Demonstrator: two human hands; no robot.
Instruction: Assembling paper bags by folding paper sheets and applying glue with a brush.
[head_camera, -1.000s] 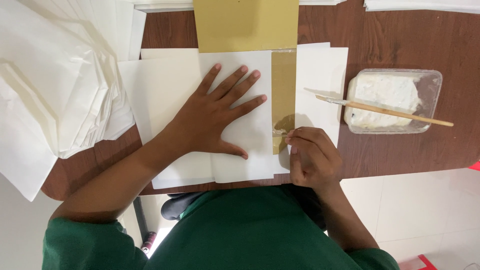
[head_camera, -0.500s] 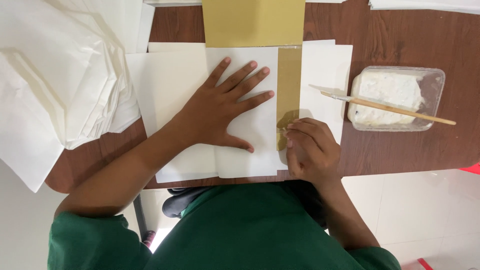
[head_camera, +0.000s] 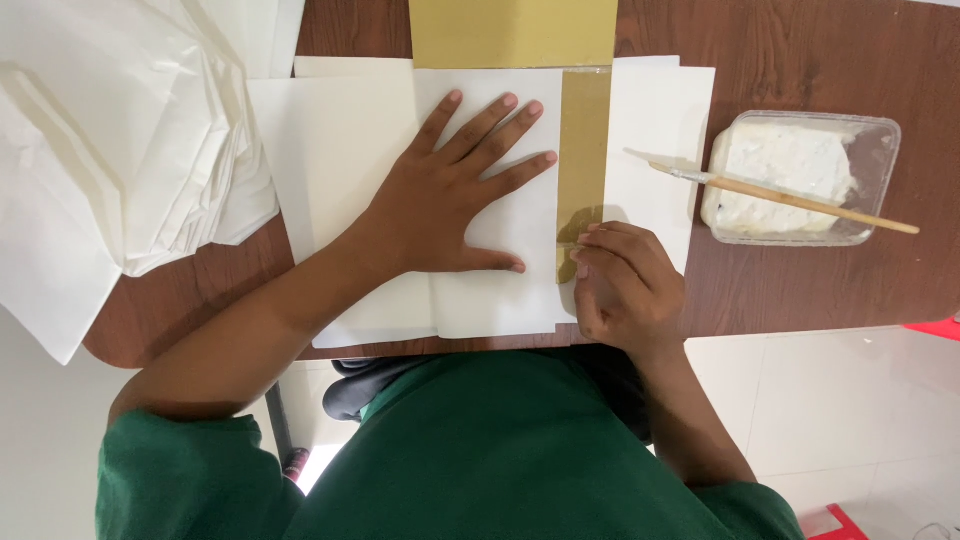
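Gold strip (head_camera: 583, 150): my right hand (head_camera: 625, 285) pinches its near end, fingers closed; left hand (head_camera: 455, 200) lies open, pressing white paper (head_camera: 500, 290) flat for steadiness.

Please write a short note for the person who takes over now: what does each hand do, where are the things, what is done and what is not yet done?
Left hand: flat, fingers spread, pressing the folded white sheet on the table.
Right hand: fingertips pinch the near end of the gold strip along the sheet's right edge.
Glue tub stands to the right, brush resting across it. White paper stack lies on the left, gold sheet at the far edge.
Done: the strip's far part lies flat.
Left: the near end, not yet pressed down.
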